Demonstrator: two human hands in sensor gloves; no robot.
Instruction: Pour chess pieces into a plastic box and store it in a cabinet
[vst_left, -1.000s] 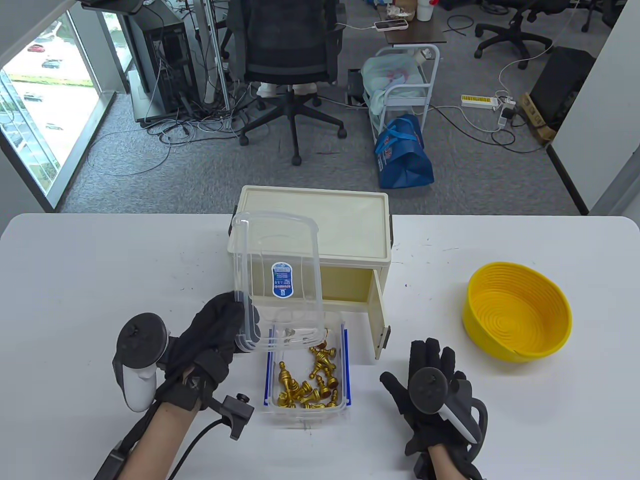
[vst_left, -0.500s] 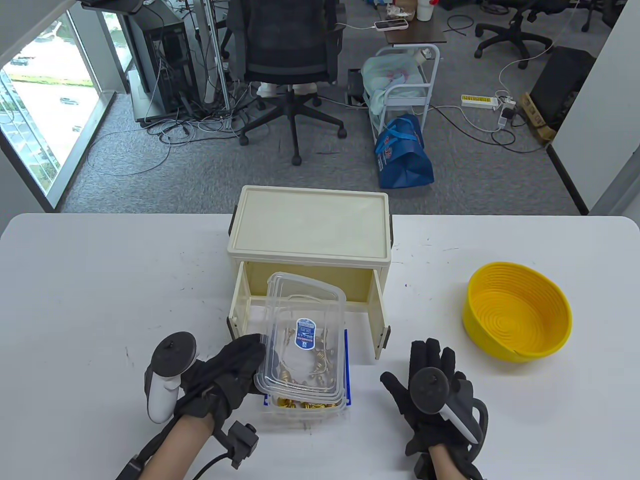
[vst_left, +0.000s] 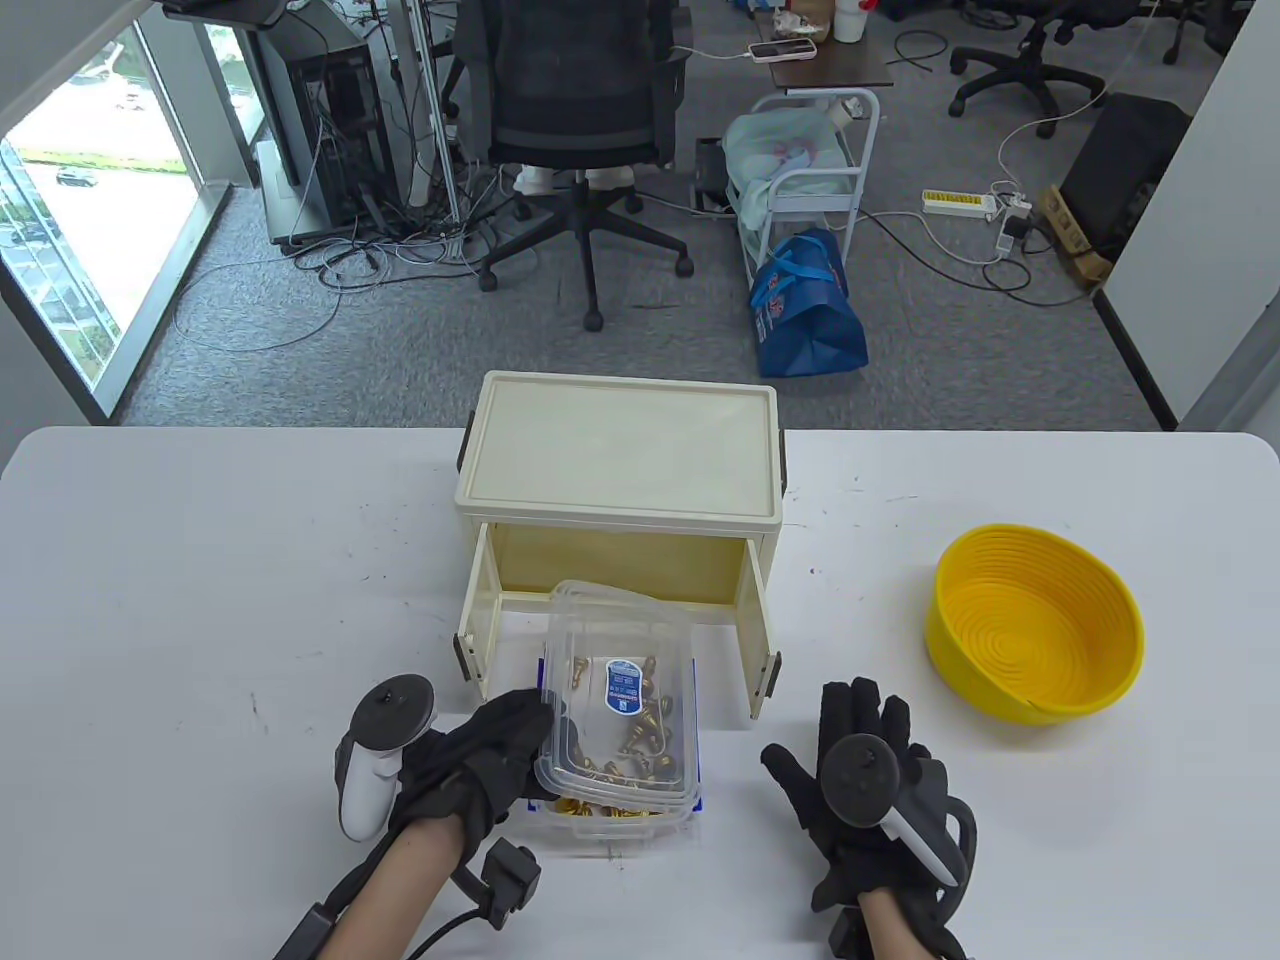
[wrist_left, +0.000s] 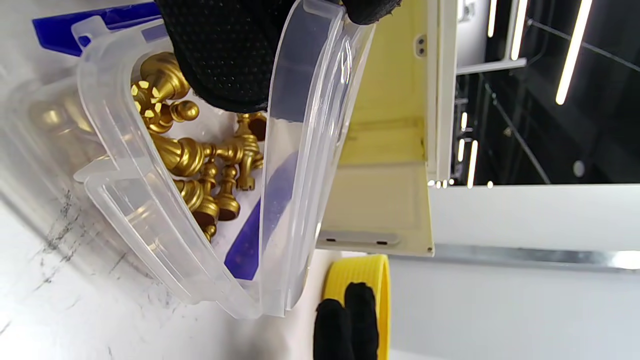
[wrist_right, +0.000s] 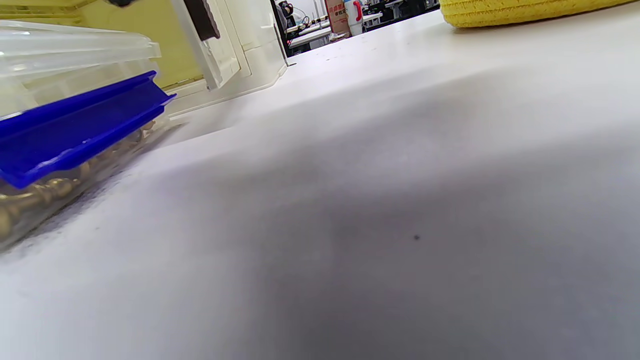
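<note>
A clear plastic box (vst_left: 610, 835) with blue latches stands on the table in front of the cream cabinet (vst_left: 620, 450), whose two doors stand open. Several gold chess pieces (vst_left: 645, 740) lie in the box. My left hand (vst_left: 535, 735) grips the left edge of the clear lid (vst_left: 620, 640) and holds it tilted just over the box. In the left wrist view the lid (wrist_left: 300, 150) stands a little off the box rim (wrist_left: 125, 200) above the chess pieces (wrist_left: 200, 160). My right hand (vst_left: 845, 725) rests flat and empty on the table, right of the box.
A yellow bowl (vst_left: 1035, 620) stands at the right of the white table (vst_left: 200, 600), apart from my right hand. The cabinet's right door (vst_left: 762, 640) juts toward me next to the box. The right wrist view shows the box's blue latch (wrist_right: 75, 130).
My left hand has swung the lid down from upright in front of the cabinet to almost flat over the box, and moved right and nearer. My right hand has not moved.
</note>
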